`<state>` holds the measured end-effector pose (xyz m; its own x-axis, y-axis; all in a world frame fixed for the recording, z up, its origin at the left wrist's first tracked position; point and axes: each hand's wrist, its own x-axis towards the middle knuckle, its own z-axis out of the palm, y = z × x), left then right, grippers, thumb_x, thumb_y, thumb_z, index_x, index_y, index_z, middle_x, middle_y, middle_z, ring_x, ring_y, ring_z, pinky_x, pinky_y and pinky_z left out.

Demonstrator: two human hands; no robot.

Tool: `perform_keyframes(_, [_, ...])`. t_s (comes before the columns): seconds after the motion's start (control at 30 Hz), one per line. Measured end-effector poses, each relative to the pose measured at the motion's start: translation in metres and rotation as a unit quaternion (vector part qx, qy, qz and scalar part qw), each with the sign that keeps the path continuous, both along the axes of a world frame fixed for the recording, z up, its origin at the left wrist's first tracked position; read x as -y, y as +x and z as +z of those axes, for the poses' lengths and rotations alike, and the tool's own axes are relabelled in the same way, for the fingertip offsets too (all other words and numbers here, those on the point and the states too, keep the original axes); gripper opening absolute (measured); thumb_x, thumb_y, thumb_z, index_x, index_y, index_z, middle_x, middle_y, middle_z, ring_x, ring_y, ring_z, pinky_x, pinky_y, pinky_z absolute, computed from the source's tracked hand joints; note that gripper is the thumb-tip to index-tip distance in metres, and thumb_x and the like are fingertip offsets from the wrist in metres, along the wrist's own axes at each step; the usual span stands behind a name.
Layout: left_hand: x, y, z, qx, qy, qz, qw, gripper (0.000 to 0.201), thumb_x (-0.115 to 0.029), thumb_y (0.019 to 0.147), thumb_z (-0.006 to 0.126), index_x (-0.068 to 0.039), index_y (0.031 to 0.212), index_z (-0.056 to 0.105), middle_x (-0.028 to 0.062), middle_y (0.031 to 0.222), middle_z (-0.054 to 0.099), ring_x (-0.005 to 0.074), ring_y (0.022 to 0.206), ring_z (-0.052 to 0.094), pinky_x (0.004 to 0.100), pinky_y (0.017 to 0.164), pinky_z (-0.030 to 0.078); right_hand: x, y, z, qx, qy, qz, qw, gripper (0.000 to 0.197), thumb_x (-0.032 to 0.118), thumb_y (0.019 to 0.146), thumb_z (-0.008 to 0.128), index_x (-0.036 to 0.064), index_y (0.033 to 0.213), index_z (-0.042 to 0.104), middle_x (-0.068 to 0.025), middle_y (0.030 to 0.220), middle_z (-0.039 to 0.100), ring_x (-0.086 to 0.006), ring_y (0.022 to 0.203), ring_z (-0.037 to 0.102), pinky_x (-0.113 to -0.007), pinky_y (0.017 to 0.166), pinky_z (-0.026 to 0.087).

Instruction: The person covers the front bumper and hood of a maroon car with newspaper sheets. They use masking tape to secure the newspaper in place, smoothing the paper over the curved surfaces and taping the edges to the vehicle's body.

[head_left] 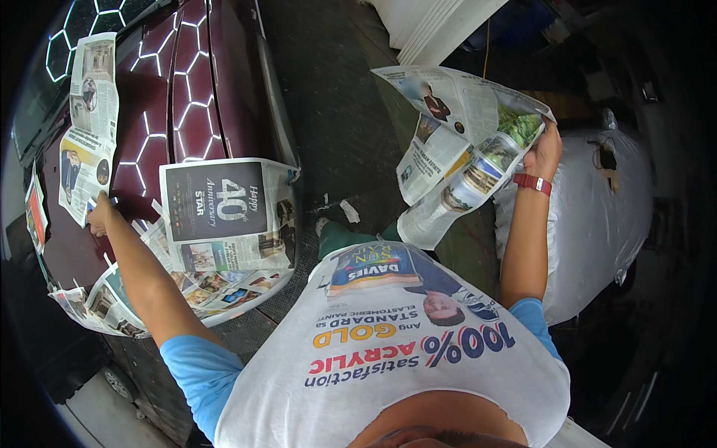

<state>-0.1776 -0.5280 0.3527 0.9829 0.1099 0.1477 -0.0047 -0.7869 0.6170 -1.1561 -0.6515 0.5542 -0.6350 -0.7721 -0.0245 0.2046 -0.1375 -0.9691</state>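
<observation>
My left hand (pixel 99 216) reaches over the dark red car hood (pixel 146 112), its fingers closed at the lower end of a long newspaper strip (pixel 91 127). That strip lies along the hood toward the windshield. Out to the right, my right hand (pixel 547 149) grips the edge of a large newspaper sheet (pixel 470 149), which hangs loosely folded and curled in the air. A red band circles my right wrist. Another newspaper sheet (pixel 228 213) with a dark printed panel covers the hood's near corner. More newspaper pieces (pixel 216 291) wrap the car's front end.
A bulky object under a silver-grey cover (pixel 597 224) stands at the right. White ridged panels (pixel 433 26) rise at the far side. A torn white scrap (pixel 349 211) lies on the dark floor (pixel 325 112) beside the car. White hexagonal light reflections cross the hood and windshield.
</observation>
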Motion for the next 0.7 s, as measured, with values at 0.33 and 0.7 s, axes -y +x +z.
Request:
perform_keyframes(0.33, [0.051,-0.217,0.044,0.351,-0.159,-0.254,0.887,0.095,-0.059,0.083,0.087,0.01,0.141,0.056,0.0305,0.138,0.059,0.0434,0.13,0.059,0.053,0.112,0.047,-0.012,-0.047,-0.015,0.015,-0.001,0.034,0.999,0.024,0.016,0.107,0.062,-0.0044,0.115,0.071,-0.0144,0.113,0.076,-0.0244,0.1,0.075,-0.037,0.087,0.063])
perform_keyframes(0.7, [0.073,-0.743,0.071,0.131,-0.256,-0.664,0.691,0.088,-0.028,0.078,0.091,-0.011,0.155,0.051,0.0191,0.159,0.05,0.041,0.142,0.048,0.0533,0.119,0.037,-0.119,-0.091,0.093,-0.257,-0.102,0.458,0.845,0.022,0.023,0.099,0.068,0.005,0.089,0.059,-0.007,0.097,0.07,-0.0114,0.084,0.063,-0.024,0.079,0.051])
